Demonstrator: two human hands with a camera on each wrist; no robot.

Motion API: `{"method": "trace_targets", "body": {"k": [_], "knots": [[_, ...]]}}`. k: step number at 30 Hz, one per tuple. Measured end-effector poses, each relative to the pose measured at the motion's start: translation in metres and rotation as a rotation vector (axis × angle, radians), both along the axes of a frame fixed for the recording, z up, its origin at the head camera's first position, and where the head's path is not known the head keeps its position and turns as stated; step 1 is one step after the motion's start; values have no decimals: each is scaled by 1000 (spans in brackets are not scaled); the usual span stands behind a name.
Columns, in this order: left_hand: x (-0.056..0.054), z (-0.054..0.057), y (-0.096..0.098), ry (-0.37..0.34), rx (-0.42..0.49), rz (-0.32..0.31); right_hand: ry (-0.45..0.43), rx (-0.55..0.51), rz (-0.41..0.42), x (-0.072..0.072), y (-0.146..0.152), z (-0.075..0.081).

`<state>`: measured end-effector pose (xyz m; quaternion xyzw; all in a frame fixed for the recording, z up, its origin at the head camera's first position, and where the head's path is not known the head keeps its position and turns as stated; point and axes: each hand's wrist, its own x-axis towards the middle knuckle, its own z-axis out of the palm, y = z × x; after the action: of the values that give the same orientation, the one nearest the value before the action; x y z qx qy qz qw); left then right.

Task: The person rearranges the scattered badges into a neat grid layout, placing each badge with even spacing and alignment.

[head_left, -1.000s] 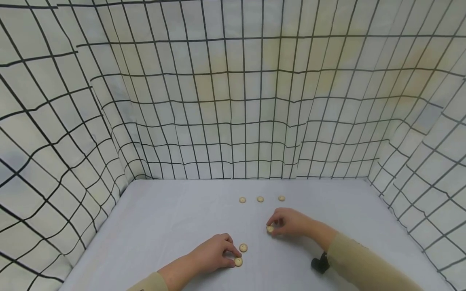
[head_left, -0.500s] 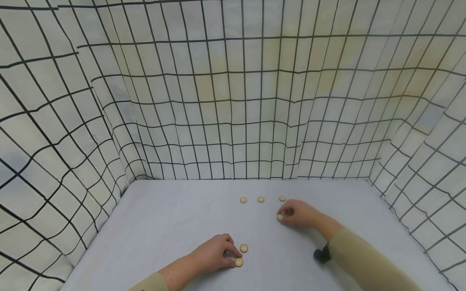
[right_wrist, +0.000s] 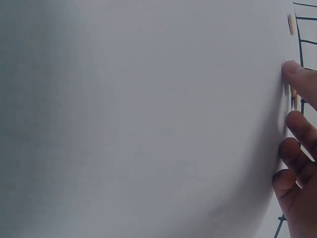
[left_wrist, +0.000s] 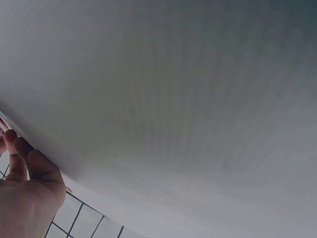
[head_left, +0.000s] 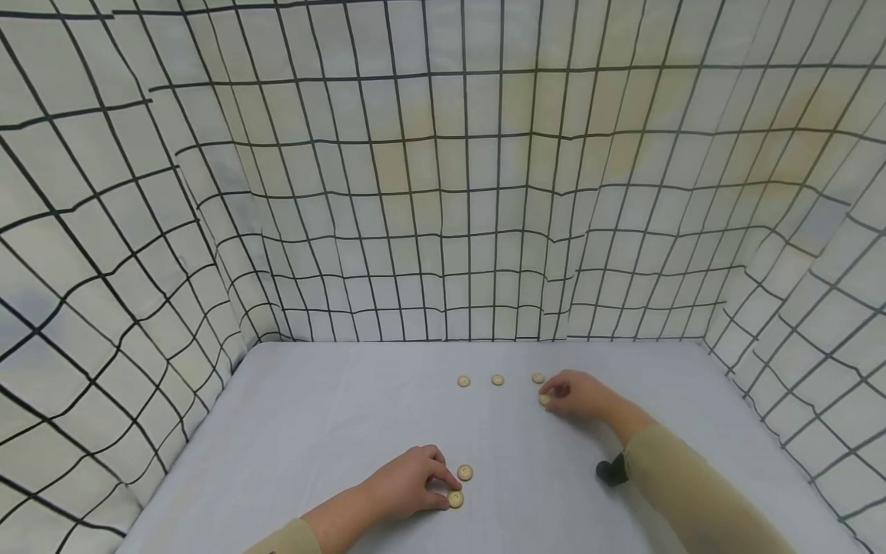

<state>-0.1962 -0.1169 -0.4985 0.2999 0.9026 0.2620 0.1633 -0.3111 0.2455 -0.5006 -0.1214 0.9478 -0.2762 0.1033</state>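
Locate the round, pale tan, wood-like button [head_left: 544,399] at the fingertips of your right hand [head_left: 577,392]. That hand pinches it by the rim, low to the surface; contact beneath cannot be confirmed. Your left hand [head_left: 408,483] pinches a second tan button [head_left: 455,499] between thumb and forefinger. A third tan button [head_left: 465,472] lies just beyond the left forefinger, untouched. Ahead and left of the right fingertips is a spaced row: the nearest row button [head_left: 537,378] just beside them, then the middle row button [head_left: 497,379] and the leftmost row button [head_left: 464,381].

The step appears to be positioning the right-hand button near the row. Keep it level and low. Approach slowly; a brushed neighbour could slide. Release both sides of the rim together. Hold the left hand steady.

Both hands work over a smooth-looking white tabletop [head_left: 332,431]. Beyond them stand white walls with black grid lines [head_left: 505,165], faintly yellowed in patches. A small black object [head_left: 611,471], unidentified, sits by your right wrist.
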Motion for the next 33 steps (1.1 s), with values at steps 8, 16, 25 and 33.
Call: {"method": "trace_targets", "body": {"k": [8,16,25,33], "knots": [[1,2,0,6,7,-8,-29,3,-10,-3,1,-1],[1,-1,-1,18,9,-8,-53,-8,-14,-4,2,-1],[2,-2,-1,14,22,-4,-57,-34,-20,-1,2,0],[3,-1,0,3,21,7,-44,-33,-20,-1,5,-1]]}}
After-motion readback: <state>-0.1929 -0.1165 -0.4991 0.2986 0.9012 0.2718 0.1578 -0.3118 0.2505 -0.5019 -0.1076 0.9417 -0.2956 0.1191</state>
